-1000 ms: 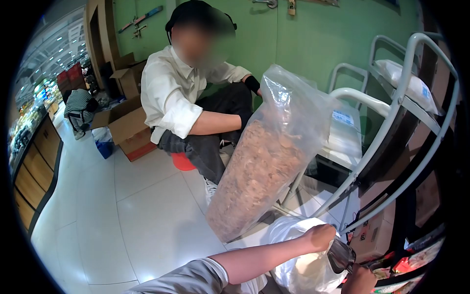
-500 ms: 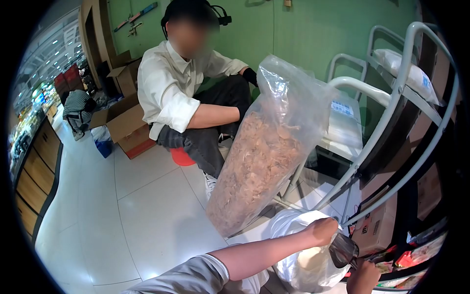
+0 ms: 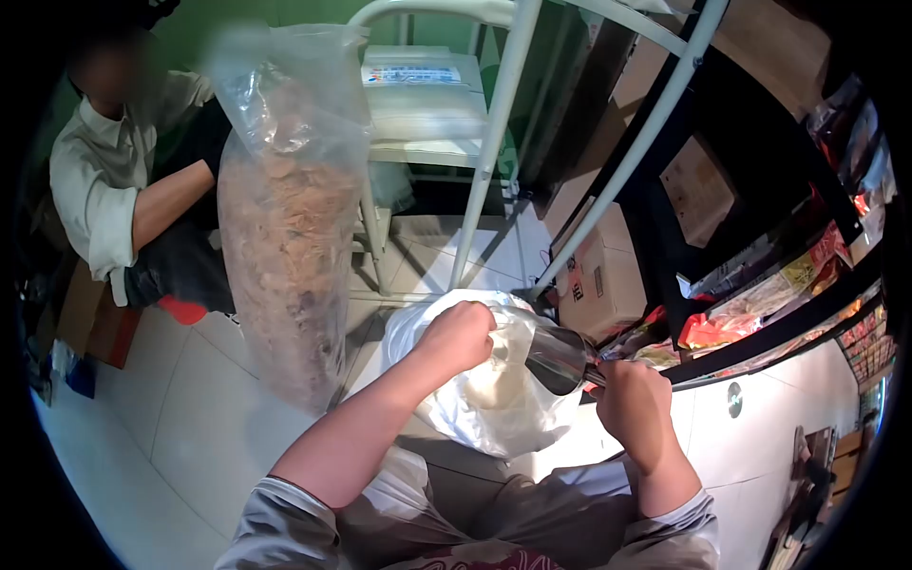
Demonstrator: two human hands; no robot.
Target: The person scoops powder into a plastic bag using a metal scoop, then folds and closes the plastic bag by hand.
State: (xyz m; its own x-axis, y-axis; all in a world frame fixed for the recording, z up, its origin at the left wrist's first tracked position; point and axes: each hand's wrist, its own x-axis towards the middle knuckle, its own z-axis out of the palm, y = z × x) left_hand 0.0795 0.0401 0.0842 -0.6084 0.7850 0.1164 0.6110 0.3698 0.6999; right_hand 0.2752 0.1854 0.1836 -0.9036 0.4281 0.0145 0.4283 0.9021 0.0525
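Item one: a right hand [image 3: 635, 401], closed around the handle of a shiny grey metal scoop [image 3: 559, 361], whose rounded bowl was pointed toward the mouth of a white, slack-walled plastic bag [image 3: 513, 425]. Item two: a left hand [image 3: 458, 337], closed on the rim of that bag; the exact finger hold was hidden. The bag was stood on the floor before the knees, with pale contents [image 3: 488, 378] showing inside.

Handling, as judged: good work called for the rim to be held taut and wide, the bowl to be kept level, and its edge to be kept off the thin plastic.

Beyond: a tall clear plastic sack [image 3: 290, 252] of brown, flaky pieces, stood upright beside a seated co-worker in a white shirt [image 3: 90, 204]; a white tubular metal frame [image 3: 491, 142], on which flat clear packs [image 3: 418, 109] were laid.

Writing: blue print was borne by the packs, too small to be read; dark characters were printed on a brown cardboard carton [image 3: 608, 299], likewise illegible; red glossy packets [image 3: 717, 330] were shelved at right, no brand made out.
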